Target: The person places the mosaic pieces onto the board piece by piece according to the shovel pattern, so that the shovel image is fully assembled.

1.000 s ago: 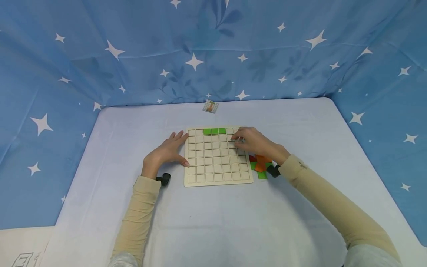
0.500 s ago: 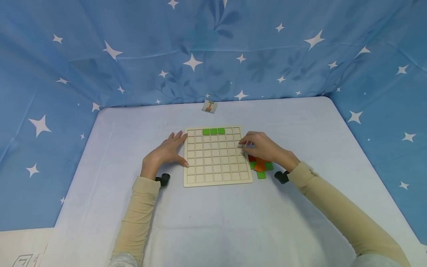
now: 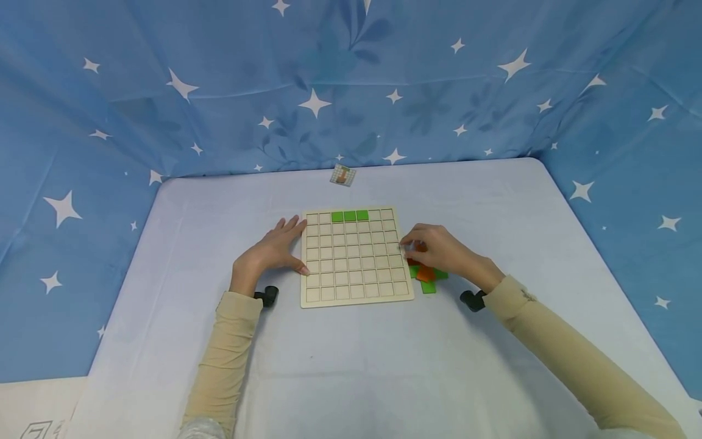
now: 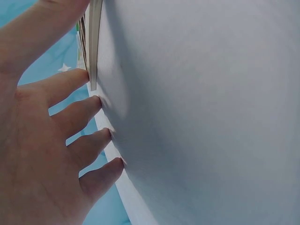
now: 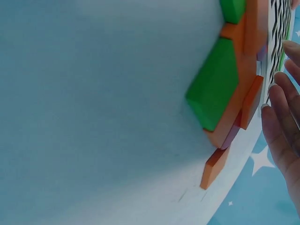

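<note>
A pale wooden grid board [image 3: 353, 256] lies on the white table, with three green square tiles [image 3: 350, 216] side by side in its far row. My left hand [image 3: 272, 249] is spread along the board's left side, index finger and thumb touching the edge. The left wrist view shows its straight fingers [image 4: 84, 112] and the board's side. My right hand [image 3: 441, 249] hovers with bent fingers at the board's right edge, over a pile of green, orange and red tiles [image 3: 425, 273]. In the right wrist view I see nothing between its fingers [image 5: 281, 122]; the pile is partly hidden by the hand.
Behind the board lies a small patterned card [image 3: 342, 175]. A blue star-printed cloth [image 3: 351, 79] hangs round the table's back and sides. Black wrist cameras [image 3: 267, 296] sit low beside both wrists. A printed pale surface [image 3: 41, 405] shows at the lower left.
My right hand has drawn back from over the board's right columns toward the lower right, to the tile pile. The left hand keeps its place at the board's edge.
</note>
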`<action>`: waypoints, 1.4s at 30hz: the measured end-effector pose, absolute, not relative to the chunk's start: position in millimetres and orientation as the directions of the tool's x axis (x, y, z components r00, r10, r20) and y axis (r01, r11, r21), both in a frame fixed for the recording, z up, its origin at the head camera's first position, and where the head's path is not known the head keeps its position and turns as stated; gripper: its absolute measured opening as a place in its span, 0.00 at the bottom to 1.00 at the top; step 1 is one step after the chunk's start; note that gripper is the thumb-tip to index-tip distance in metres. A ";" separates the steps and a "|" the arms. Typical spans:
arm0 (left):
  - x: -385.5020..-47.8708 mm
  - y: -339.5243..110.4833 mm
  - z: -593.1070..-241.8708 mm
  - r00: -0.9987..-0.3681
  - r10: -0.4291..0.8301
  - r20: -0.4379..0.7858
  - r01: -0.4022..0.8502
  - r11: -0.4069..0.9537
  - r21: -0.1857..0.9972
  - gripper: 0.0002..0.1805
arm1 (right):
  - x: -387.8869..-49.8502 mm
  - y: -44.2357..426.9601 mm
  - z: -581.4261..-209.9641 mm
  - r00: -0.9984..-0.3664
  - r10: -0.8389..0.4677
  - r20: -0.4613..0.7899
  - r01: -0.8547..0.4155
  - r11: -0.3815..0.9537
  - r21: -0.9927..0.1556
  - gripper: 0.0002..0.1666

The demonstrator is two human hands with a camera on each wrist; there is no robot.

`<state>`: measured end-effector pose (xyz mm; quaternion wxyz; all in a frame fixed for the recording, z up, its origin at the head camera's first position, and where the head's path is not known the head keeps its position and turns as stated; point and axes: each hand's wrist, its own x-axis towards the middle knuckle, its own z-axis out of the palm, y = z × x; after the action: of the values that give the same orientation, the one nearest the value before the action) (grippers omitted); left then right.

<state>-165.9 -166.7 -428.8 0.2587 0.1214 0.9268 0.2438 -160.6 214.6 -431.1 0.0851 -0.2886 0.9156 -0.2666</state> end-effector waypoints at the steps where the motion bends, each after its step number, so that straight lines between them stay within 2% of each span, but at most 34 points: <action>1: -165.7 -166.4 -428.2 -0.837 0.350 -0.421 0.097 0.851 0.515 0.66 | -159.0 216.0 -431.6 -0.820 -0.572 -0.006 -0.481 0.695 -0.534 0.13; 12: -166.0 -167.9 -430.5 -0.836 0.351 -0.422 0.103 0.856 0.507 0.66 | -142.5 223.4 -436.0 -0.824 -0.565 -0.034 -0.461 0.705 -0.539 0.12; 21: -165.0 -167.0 -428.9 -0.838 0.348 -0.420 0.100 0.855 0.508 0.67 | -129.7 227.2 -436.5 -0.805 -0.593 -0.013 -0.501 0.691 -0.522 0.09; 42: -164.8 -166.6 -427.7 -0.836 0.356 -0.417 0.101 0.848 0.520 0.66 | -119.6 231.1 -436.9 -0.805 -0.590 -0.061 -0.497 0.728 -0.472 0.14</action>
<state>-164.8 -166.6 -427.7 0.2581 0.1233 0.9260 0.2465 -119.6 231.1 -436.9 0.1040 -0.2942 0.9236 -0.2226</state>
